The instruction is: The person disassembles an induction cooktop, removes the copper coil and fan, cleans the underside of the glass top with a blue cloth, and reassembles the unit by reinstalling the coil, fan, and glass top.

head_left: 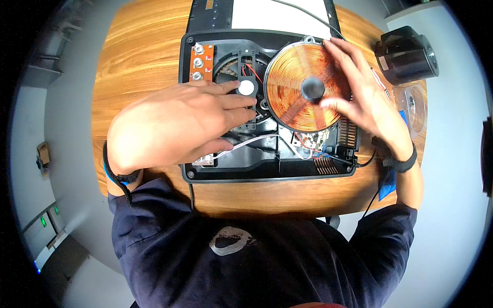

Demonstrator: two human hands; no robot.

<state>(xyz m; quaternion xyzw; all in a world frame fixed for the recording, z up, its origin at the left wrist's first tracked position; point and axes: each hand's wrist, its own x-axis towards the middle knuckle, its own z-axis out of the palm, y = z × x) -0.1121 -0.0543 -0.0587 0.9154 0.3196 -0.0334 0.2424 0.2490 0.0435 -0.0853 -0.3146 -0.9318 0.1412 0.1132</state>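
Observation:
An open black plastic appliance housing (236, 172) lies on the wooden table. My left hand (179, 120) reaches over its left half, fingers outstretched and apart on a black bracket (247, 55) across the fan, beside a round white disc (246, 88). At the right sits a round copper coil (290, 74) with a dark centre, held by my right hand (367, 100) with fingertips at its rim and thumb across its face. An orange circuit board (203, 61) with knobs is at the upper left; white wires (257, 138) and a partly hidden board (316, 141) lie below the coil.
Behind the housing are a white panel in a black frame (277, 15) and a cable. A black cylindrical object (403, 56) stands at the back right, near a clear plastic piece (413, 110) and a blue item (387, 185). The wooden table's edge (241, 208) runs before my body.

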